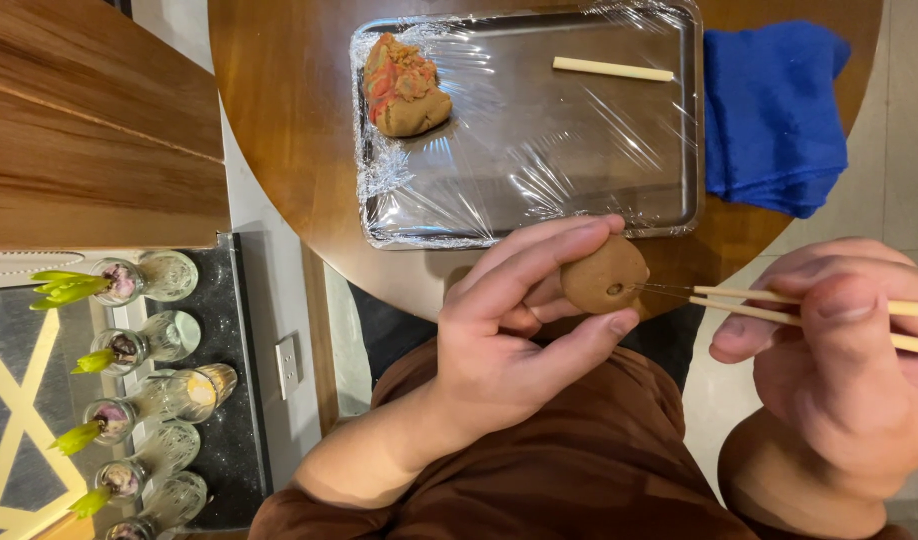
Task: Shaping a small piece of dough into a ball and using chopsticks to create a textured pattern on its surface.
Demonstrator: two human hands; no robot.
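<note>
Brown dough ball (604, 274), centre of the frame, just below the tray's near edge: we are pinching it in our left hand (509, 335), thumb under it, forefinger curled over its top, the other fingers folded behind. A small dark hole is showing in its face.

Our right hand (839, 370), at the right edge of the frame, is closing thumb and fingers on two pale sticks (779, 305) with thin wire tips; the tips are touching the ball beside the hole.

Judgement on working well here: we are better off keeping the left-hand pinch light so the ball is not flattening, steadying the right hand, and easing the tips in shallowly, since a hard push looks likely to tear the soft surface.

Outward: a steel tray (684, 120) wrapped in cling film is sitting on the round wooden table (279, 130), upper centre. On it, at its left, a dough lump (404, 88) topped with orange and pink; at its upper right, a spare stick (612, 68). A folded blue cloth (774, 110) is lying just right of the tray. At lower left, glass jars (164, 335) with sprouting bulbs are standing in a row.
</note>
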